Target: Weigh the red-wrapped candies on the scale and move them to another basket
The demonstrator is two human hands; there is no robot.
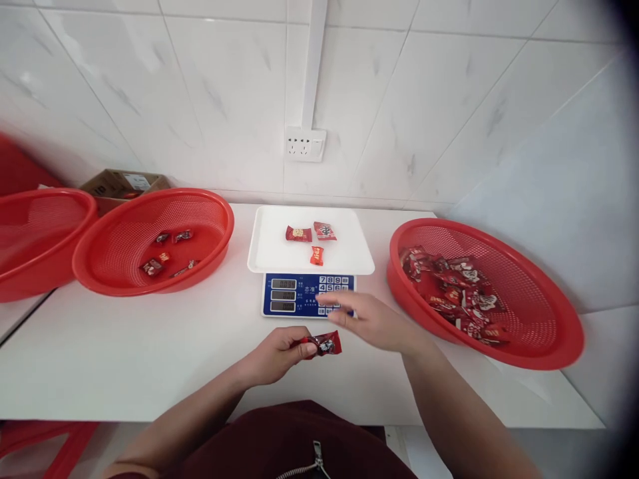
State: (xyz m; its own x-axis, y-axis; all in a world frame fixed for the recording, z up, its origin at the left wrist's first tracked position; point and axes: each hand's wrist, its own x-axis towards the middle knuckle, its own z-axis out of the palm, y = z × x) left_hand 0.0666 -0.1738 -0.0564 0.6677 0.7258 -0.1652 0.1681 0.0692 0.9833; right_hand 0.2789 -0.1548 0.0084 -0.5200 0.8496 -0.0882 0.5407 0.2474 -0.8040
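- Head view: your left hand (278, 354) pinches red-wrapped candy (329, 344) just in front of the blue digital scale (308, 309).
- Your right hand (368, 320), loosely extended and its grip released, partly covers the scale's keypad (330, 288).
- Three red candies (298, 234) lie close together on the white weighing pan (269, 253).
- More candies (472, 299) lie in the perforated red basket (546, 322) on your right.

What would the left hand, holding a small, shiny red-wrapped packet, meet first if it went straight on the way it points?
Probably the open right hand, which lies just beyond the packet in the left hand's line. Depth is unclear, so it might pass underneath instead.
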